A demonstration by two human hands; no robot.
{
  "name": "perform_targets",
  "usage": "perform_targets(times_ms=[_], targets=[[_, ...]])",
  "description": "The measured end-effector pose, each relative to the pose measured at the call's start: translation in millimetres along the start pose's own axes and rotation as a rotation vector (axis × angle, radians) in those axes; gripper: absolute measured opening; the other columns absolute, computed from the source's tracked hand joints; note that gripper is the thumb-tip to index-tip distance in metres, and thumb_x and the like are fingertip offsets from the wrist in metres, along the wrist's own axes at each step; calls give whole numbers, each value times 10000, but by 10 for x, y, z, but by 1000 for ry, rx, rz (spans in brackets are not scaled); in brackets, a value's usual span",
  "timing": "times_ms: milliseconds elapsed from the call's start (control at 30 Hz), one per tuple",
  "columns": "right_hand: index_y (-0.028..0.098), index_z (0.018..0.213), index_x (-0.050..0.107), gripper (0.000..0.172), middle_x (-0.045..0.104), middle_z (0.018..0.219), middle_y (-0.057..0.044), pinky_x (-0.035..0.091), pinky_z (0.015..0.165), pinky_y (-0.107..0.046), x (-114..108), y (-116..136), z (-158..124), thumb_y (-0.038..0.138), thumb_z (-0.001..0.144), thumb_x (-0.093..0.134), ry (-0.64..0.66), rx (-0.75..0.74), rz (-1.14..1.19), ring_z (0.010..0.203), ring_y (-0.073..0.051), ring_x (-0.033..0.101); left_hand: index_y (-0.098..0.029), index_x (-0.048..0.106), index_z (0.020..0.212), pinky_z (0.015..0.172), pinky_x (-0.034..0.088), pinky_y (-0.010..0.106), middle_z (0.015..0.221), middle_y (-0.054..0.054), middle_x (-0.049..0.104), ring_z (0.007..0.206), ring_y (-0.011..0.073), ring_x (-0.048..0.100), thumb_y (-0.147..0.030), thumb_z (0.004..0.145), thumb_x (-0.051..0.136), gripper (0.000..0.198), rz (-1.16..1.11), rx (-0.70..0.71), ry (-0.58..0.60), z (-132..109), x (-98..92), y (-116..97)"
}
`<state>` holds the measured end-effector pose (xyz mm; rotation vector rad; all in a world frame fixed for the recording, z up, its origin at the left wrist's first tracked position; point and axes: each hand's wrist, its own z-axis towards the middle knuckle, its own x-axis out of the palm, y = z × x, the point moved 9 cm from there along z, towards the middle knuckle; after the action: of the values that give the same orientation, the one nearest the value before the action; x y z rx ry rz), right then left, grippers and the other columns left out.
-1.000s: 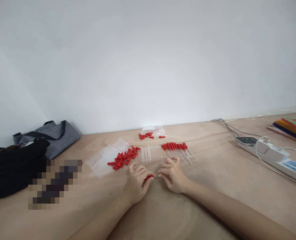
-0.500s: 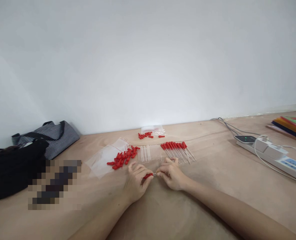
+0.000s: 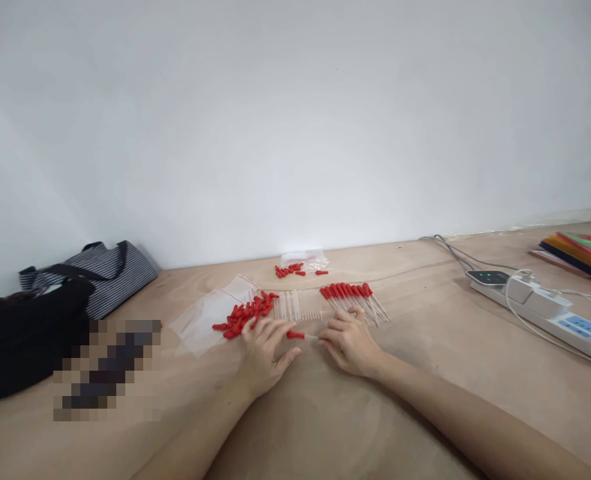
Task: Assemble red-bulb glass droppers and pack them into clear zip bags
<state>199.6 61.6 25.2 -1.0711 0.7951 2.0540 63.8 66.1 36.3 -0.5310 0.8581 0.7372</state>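
Red bulb [image 3: 296, 335] on the left end of a pale tube [image 3: 311, 337], pinched in the right hand [image 3: 350, 343]; the left hand [image 3: 266, 350] is spread, just left. Pinching close to the bulb should spare the tube bending. Farther, bare tubes [image 3: 289, 307] separate loose bulbs [image 3: 246, 311], left, from capped tubes [image 3: 346, 291], right.

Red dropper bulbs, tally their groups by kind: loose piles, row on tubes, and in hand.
Loose: 2 (left heap, scattered batch near the wall)
Row of bulb-fitted droppers: 1
Dropper in the right hand: 1
Total: 4 groups. Overlap makes a piece-by-piece count unsure.
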Motion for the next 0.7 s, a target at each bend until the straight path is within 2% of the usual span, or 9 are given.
perform_targets(times_ms=[67,167,267,367,500,700], targets=[[209,700,624,212,638,725,-28,176,789,-377,-87,-301,6,256,805,446,-83,208,-25,803,-179,468,-248,538,1088,916,181,480,1079,77,596,1014,279,466,-460,702,590,444,77,-103,-80,8,-88,202],[206,663,638,260,649,688,-32,186,781,-379,-204,-842,-83,297,791,430,-193,576,-35,787,-195,492,-235,564,1049,891,215,463,1066,85,587,1021,281,454,-416,718,573,378,195,-296,-131,-16,-161,531],[202,663,650,267,653,668,-39,183,795,-391,-211,-1180,-166,326,768,439,-191,778,-55,786,-207,511,-230,581,1023,874,236,442,1062,76,580,1024,261,450,-337,734,563,308,274,-460,-79,-58,-133,749],[205,682,660,260,658,690,-53,192,791,-391,-165,-1301,-189,324,761,443,-132,837,-81,809,-221,523,-236,582,1029,874,237,435,1092,70,560,1045,255,433,-331,730,572,314,304,-521,-21,-74,-89,796],[202,726,667,266,656,704,-75,200,791,-395,-109,-1329,-198,345,766,446,-71,852,-111,825,-237,531,-241,580,1036,875,235,436,1103,68,543,1050,254,423,-341,725,577,327,320,-535,16,-76,-66,782],[196,755,650,252,643,696,-73,199,786,-394,-113,-1376,-220,353,769,453,-80,863,-148,840,-240,526,-239,586,1027,872,242,430,1102,70,537,1047,256,419,-330,716,584,324,331,-574,30,-105,-66,828]])
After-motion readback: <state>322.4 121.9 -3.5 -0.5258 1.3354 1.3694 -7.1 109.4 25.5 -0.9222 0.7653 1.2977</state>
